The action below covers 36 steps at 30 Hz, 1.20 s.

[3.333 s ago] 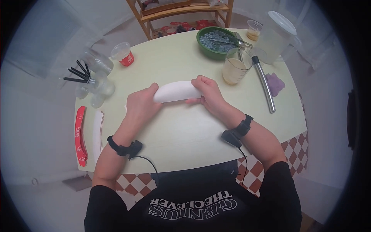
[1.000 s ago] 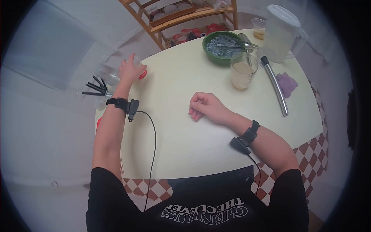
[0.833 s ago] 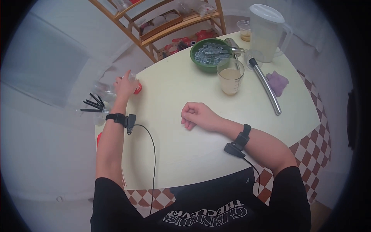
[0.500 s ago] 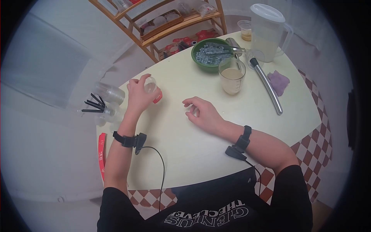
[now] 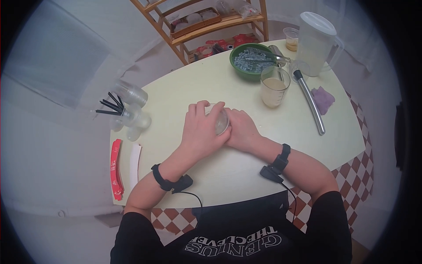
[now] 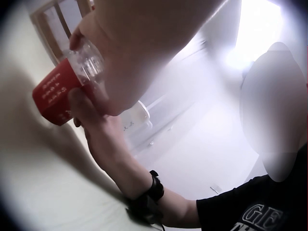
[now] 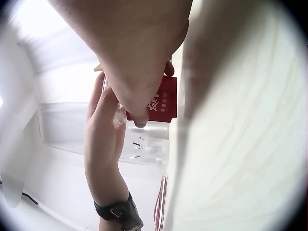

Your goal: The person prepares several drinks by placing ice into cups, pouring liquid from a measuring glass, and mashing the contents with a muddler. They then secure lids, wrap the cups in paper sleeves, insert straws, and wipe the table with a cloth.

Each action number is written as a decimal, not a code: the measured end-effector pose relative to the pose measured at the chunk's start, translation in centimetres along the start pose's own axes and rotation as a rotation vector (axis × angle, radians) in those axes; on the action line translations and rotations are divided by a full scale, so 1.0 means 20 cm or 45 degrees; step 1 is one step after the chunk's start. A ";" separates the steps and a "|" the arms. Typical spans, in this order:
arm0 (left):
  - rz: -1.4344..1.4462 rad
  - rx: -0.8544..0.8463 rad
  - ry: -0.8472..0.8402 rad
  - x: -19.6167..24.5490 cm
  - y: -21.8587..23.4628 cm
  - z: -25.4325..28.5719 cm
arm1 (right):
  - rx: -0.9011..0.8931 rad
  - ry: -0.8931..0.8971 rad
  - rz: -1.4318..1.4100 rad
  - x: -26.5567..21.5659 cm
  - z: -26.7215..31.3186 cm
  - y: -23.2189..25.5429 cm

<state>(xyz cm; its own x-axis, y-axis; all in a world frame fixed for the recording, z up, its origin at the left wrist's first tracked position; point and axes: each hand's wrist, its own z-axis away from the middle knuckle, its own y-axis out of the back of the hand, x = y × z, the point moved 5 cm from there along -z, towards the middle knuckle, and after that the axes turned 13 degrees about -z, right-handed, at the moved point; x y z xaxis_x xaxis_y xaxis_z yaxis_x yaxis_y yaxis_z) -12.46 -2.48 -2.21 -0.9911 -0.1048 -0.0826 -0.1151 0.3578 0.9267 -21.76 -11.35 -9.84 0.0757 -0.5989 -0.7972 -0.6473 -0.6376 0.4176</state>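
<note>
A clear plastic cup (image 5: 222, 122) with a red printed sleeve is between both hands over the middle of the table. My left hand (image 5: 203, 131) grips its clear upper part, fingers curled round the rim. Lower down, my right hand (image 5: 243, 132) holds the cup; in the left wrist view its thumb lies on the red sleeve (image 6: 54, 92). White lettering shows on the sleeve (image 7: 166, 101) in the right wrist view. Much of the cup is hidden by the hands in the head view.
Clear cups (image 5: 133, 93) and black straws (image 5: 111, 104) stand left, above red strips (image 5: 116, 169) and white strips (image 5: 134, 166). At the back right are a green bowl of ice (image 5: 251, 75), measuring cup (image 5: 273, 97), pitcher (image 5: 313, 48), metal muddler (image 5: 311, 105) and purple cloth (image 5: 323, 100).
My left hand has brought the sleeved cup from the table's left side to the middle. My right hand, empty half a second ago, now holds it too.
</note>
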 end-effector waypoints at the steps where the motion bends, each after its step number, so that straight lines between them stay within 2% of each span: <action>1: -0.002 0.001 0.010 0.01 0.00 0.01 | 0.010 0.030 -0.002 0.00 0.00 0.00; 3: -0.120 -0.091 0.019 0.04 0.00 0.02 | -0.002 0.027 -0.019 0.01 0.00 -0.01; 6: -0.109 -0.138 0.036 0.02 -0.01 0.02 | -0.024 -0.004 -0.035 -0.03 0.00 0.00; 9: -0.020 -0.084 0.071 0.00 0.02 0.04 | -0.059 -0.028 0.009 -0.01 -0.01 -0.01; 11: -0.023 -0.030 0.148 -0.04 0.05 0.06 | -0.091 -0.024 0.051 -0.01 -0.01 -0.03; 12: -0.024 0.029 0.194 -0.06 0.08 0.07 | -0.034 -0.002 0.031 -0.03 0.00 -0.01; 13: -0.027 0.028 0.213 -0.08 0.11 0.09 | 0.028 0.019 0.011 -0.04 0.00 0.01; 16: 0.063 -0.007 0.380 -0.19 0.22 0.18 | 0.002 0.039 0.005 -0.03 0.00 0.00; 18: 0.350 -0.283 0.594 -0.30 0.24 0.28 | -0.014 0.028 -0.004 -0.02 0.00 0.00; 19: 0.347 -0.289 0.601 -0.34 0.29 0.32 | -0.019 0.019 -0.007 -0.01 0.00 -0.01; 21: 0.186 -0.552 0.812 -0.45 0.32 0.43 | -0.023 0.010 -0.015 -0.01 0.00 -0.01; 22: 0.182 -0.560 0.813 -0.50 0.34 0.46 | -0.023 0.004 -0.012 -0.01 0.00 -0.01; 24: -0.284 -0.809 0.966 -0.66 0.35 0.58 | -0.033 -0.010 -0.026 0.00 0.00 -0.01; 25: -0.286 -0.815 0.968 -0.75 0.34 0.63 | -0.044 -0.017 -0.034 0.00 0.00 -0.01; 27: -0.478 -0.650 0.987 -0.98 0.30 0.72 | -0.042 -0.011 -0.037 0.00 0.00 -0.01; 30: -0.608 -0.567 1.011 -1.36 0.16 0.82 | -0.045 -0.010 -0.050 -0.01 0.00 -0.01; 34: -0.478 -0.495 1.085 -1.65 0.00 0.82 | -0.036 -0.017 -0.109 0.00 -0.01 -0.01; 36: -0.280 -0.356 1.064 -1.71 -0.05 0.80 | -0.041 -0.025 -0.113 -0.01 0.00 -0.01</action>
<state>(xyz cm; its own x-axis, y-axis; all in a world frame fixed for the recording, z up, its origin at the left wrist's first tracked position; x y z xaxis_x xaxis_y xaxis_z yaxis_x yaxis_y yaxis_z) 20.43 15.47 -6.21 -0.5642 -0.8221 -0.0768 -0.1674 0.0228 0.9856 -21.59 -11.17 -9.78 0.1167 -0.5298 -0.8401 -0.6139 -0.7034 0.3583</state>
